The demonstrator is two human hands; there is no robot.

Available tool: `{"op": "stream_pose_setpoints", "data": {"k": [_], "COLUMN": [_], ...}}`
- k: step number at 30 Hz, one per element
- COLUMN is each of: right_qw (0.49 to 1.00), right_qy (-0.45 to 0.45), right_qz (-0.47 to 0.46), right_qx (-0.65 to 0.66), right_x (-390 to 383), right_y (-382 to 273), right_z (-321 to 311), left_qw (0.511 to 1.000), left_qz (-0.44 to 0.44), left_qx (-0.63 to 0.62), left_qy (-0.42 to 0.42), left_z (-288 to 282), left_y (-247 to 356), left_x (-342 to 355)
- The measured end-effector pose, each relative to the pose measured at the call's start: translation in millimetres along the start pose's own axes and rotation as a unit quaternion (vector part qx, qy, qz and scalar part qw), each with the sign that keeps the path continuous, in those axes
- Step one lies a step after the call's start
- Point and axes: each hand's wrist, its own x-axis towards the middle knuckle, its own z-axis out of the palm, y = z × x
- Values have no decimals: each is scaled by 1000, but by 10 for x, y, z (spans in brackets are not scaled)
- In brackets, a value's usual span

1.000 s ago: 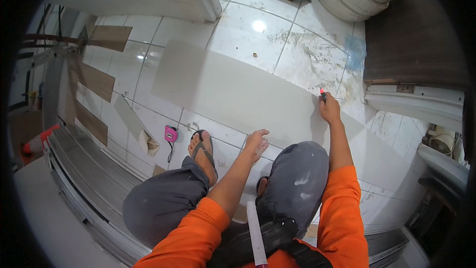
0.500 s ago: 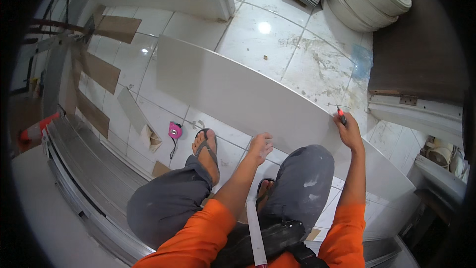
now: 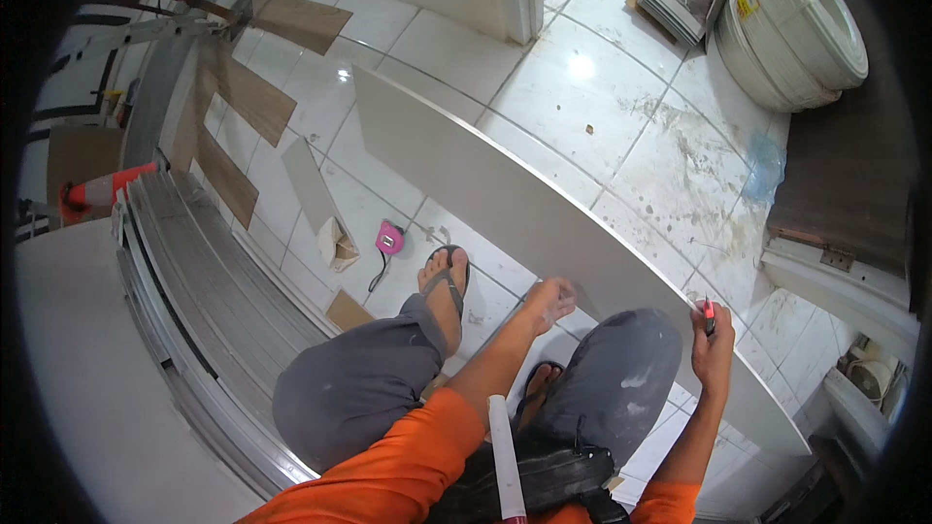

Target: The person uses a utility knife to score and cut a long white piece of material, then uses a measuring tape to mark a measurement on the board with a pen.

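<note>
Board (image 3: 505, 199) lies beyond and right of the tape measure (image 3: 389, 237), long axis slanting far-left to near-right. Our left hand (image 3: 552, 304), nearer the tape measure, is by the board's near edge, grip unclear; our right hand (image 3: 714, 351), at its far edge, grasps a red-and-black tool (image 3: 710, 314).

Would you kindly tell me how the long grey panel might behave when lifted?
The long grey panel is probably fairly stiff, since it shows no obvious sag while tilted. Its thin edge suggests it may be light for its size. Tilted like this, it could tip if the right hand let go.
</note>
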Motion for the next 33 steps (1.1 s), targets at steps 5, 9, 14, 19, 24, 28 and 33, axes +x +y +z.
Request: {"op": "stream_pose_setpoints", "data": {"k": [5, 9, 14, 19, 24, 28, 33], "right_qw": [996, 995, 983, 972, 977, 978, 977], "right_qy": [56, 81, 136, 189, 197, 187, 175], "right_qz": [-62, -52, -99, -112, -62, -74, -95], "right_qx": [-13, -29, -75, -82, -56, -62, -75], "right_x": [-134, -234, -295, -419, -651, -731, -791], "right_y": [57, -108, -161, 110, 410, 780, 719], "right_z": [4, -70, -242, -350, -470, -646, -594], "left_qw": [999, 997, 787, 673, 470, 411, 371], "left_qz": [3, 48, 480, 654, 728, 499, 356], "left_qx": [-21, -8, 286, 188, 409, 713, 819], "left_qy": [-40, -66, 263, 289, 286, 273, 254], "left_z": [56, 175, 702, 822, 889, 967, 839], "left_y": [25, 68, 757, 1859, 2642, 3319, 4127], "left_x": [1, 17, -513, -1123, -1596, -2232, -2500]}}
